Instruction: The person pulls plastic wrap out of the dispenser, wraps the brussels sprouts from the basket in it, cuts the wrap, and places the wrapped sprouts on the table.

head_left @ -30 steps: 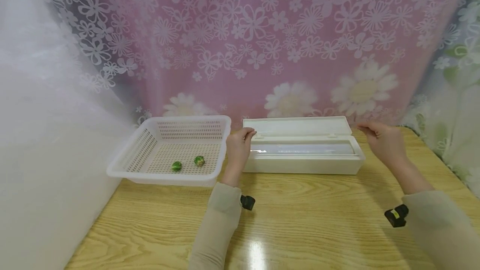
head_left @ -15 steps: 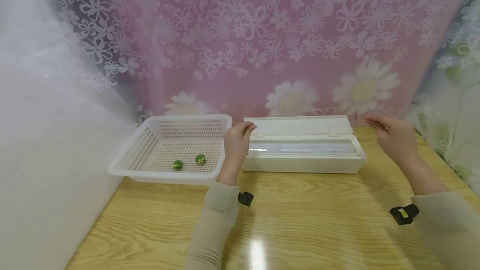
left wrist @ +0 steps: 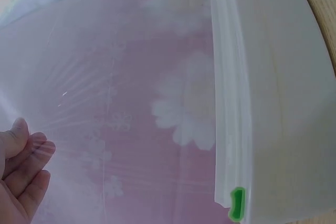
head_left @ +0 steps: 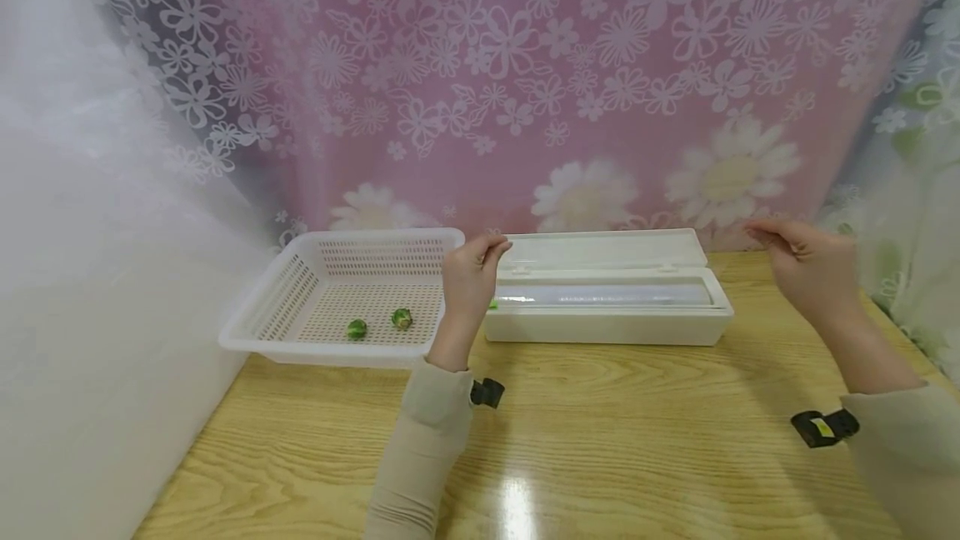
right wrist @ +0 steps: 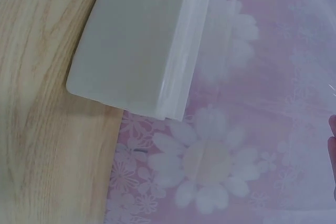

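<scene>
A white cling film dispenser (head_left: 600, 330) lies on the table with its lid (head_left: 600, 250) raised and a clear roll (head_left: 600, 296) inside. My left hand (head_left: 468, 277) pinches the edge of a sheet of cling film (left wrist: 79, 114) above the dispenser's left end; creases fan out from its fingertips (left wrist: 37, 139) in the left wrist view. Beyond the right end, my right hand (head_left: 817, 273) is raised, thumb and fingers pinching the sheet's other corner. In the right wrist view only its fingertips (right wrist: 332, 150) show. A green slide cutter (left wrist: 237, 204) sits at the dispenser's left end.
Left of the dispenser stands a white plastic basket (head_left: 341, 352) holding two Brussels sprouts, one at the left (head_left: 357, 329) and one at the right (head_left: 402, 319). A floral curtain (head_left: 480, 107) hangs behind the wooden table (head_left: 600, 423).
Both hands have risen, the right one also moving outward to the right and the left one slightly left. The green slide cutter has come into sight beside the left hand.
</scene>
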The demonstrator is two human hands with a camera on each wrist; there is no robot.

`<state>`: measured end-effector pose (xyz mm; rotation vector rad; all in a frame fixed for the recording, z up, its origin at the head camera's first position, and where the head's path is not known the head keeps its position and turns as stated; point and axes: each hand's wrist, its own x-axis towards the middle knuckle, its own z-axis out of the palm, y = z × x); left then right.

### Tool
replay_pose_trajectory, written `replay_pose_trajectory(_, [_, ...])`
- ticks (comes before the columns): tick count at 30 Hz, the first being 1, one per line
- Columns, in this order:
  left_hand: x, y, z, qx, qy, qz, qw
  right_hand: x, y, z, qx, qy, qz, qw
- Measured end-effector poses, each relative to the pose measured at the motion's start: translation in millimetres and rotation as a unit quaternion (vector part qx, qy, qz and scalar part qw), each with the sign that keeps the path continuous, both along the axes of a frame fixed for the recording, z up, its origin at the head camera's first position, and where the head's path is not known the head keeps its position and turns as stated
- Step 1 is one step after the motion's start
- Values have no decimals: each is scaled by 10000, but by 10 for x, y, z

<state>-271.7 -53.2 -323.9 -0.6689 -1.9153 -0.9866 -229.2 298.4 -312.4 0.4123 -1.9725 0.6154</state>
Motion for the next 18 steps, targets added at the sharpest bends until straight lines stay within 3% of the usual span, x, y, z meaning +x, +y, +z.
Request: replay_pose_trajectory(18, [167,14,230,126,576,-294,9978,147,-10,172,-359,222,51,9991])
